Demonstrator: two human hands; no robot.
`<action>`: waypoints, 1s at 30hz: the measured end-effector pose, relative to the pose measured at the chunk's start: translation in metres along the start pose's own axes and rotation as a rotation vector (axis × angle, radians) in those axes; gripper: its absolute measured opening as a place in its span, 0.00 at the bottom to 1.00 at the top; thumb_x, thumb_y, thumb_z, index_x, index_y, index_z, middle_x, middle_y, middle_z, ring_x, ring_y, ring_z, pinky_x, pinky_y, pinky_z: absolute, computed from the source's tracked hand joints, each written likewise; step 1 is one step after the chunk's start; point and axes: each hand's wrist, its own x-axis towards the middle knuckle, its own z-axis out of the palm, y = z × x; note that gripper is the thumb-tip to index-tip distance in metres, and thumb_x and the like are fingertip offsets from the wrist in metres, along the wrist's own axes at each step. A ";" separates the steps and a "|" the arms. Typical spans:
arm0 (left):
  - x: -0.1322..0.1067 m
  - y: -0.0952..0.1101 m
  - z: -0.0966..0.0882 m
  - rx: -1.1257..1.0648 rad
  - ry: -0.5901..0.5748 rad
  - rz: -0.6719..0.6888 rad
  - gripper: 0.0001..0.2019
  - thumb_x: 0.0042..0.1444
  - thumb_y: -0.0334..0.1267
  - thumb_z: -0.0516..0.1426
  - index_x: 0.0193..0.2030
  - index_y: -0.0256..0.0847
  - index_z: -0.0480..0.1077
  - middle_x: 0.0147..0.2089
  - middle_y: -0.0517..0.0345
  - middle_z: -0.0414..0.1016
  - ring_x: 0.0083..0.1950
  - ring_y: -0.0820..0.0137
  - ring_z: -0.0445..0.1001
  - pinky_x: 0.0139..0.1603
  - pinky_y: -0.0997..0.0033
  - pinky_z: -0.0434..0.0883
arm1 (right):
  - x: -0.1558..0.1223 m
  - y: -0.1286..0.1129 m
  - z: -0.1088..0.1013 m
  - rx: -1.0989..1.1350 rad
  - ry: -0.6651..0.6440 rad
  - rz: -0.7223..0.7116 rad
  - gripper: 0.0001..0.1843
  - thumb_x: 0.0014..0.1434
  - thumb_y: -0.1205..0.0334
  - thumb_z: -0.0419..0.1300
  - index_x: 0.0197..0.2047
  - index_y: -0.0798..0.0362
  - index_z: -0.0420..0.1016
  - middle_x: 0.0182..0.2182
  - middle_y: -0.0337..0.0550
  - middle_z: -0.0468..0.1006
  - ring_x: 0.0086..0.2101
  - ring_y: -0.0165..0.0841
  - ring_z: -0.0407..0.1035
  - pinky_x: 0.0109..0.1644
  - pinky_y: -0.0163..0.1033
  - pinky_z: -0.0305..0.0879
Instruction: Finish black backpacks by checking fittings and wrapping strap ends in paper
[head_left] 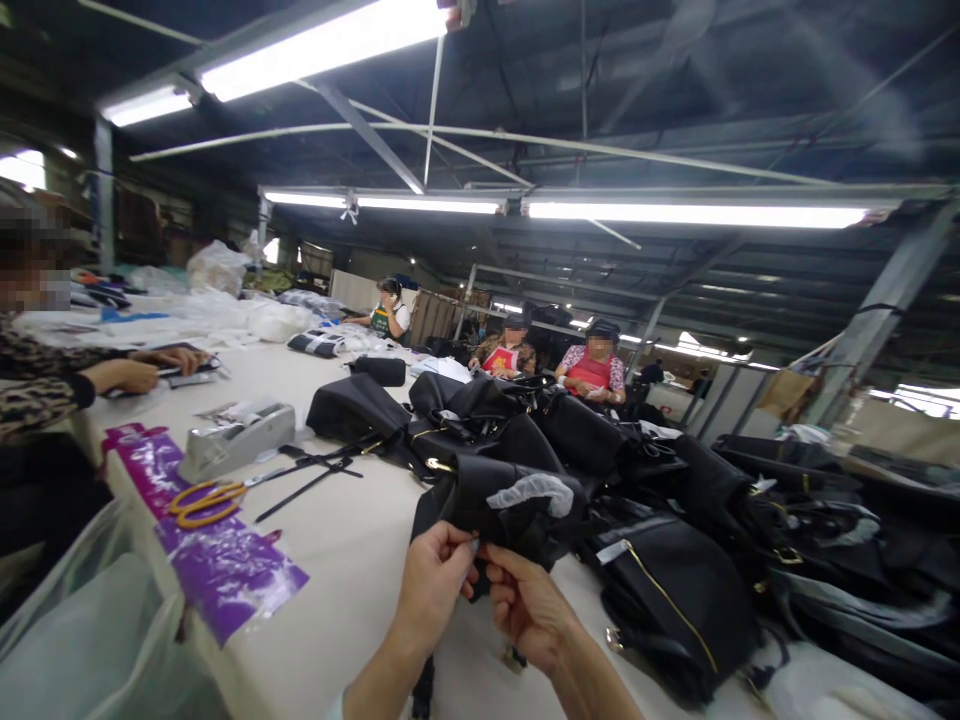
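Note:
A black bag (517,490) with a handle wrapped in clear plastic (536,490) lies right in front of me. At its near edge, my left hand (435,580) pinches thumb and finger together on something tiny. My right hand (529,605) meets it there, fingertips almost touching the left ones, its other fingers curled in. The small piece between the fingertips is mostly hidden and too small to name. Black straps with metal fittings hang down below the hands. To the right lies another black bag (671,590) with a gold zip.
Several more black bags are heaped beyond and right. On the left are yellow-handled scissors (206,503), purple plastic packaging (217,560), a grey tape dispenser (240,438) and black straps (311,480). A co-worker's hands (150,368) work at far left; other people sit across the white table (330,560).

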 end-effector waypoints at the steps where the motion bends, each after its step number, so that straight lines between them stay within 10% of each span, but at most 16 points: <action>1: -0.001 -0.001 0.001 0.003 0.000 0.008 0.10 0.44 0.42 0.61 0.28 0.37 0.70 0.17 0.62 0.71 0.16 0.76 0.65 0.17 0.79 0.62 | 0.001 0.001 0.000 0.001 0.004 0.008 0.11 0.51 0.66 0.70 0.26 0.57 0.70 0.15 0.27 0.63 0.11 0.16 0.52 0.13 0.22 0.50; 10: -0.007 -0.018 0.004 -0.050 0.054 -0.018 0.16 0.43 0.42 0.62 0.33 0.44 0.58 0.17 0.68 0.71 0.17 0.73 0.67 0.18 0.76 0.63 | 0.006 0.009 0.005 0.012 -0.024 0.026 0.20 0.52 0.67 0.69 0.18 0.56 0.62 0.11 0.29 0.62 0.10 0.17 0.52 0.13 0.22 0.48; 19: -0.007 -0.019 -0.002 -0.254 -0.020 -0.338 0.27 0.44 0.62 0.58 0.34 0.36 0.69 0.26 0.56 0.74 0.23 0.73 0.69 0.23 0.76 0.63 | 0.002 0.001 0.004 0.057 -0.032 0.037 0.21 0.47 0.71 0.70 0.18 0.55 0.60 0.11 0.26 0.58 0.10 0.14 0.46 0.12 0.20 0.44; 30: 0.003 -0.023 -0.006 -0.302 -0.001 -0.561 0.17 0.56 0.45 0.51 0.36 0.31 0.73 0.29 0.52 0.74 0.24 0.73 0.69 0.19 0.77 0.58 | 0.012 0.008 -0.010 0.010 -0.033 0.035 0.19 0.48 0.67 0.71 0.20 0.54 0.62 0.12 0.26 0.59 0.11 0.17 0.48 0.13 0.23 0.49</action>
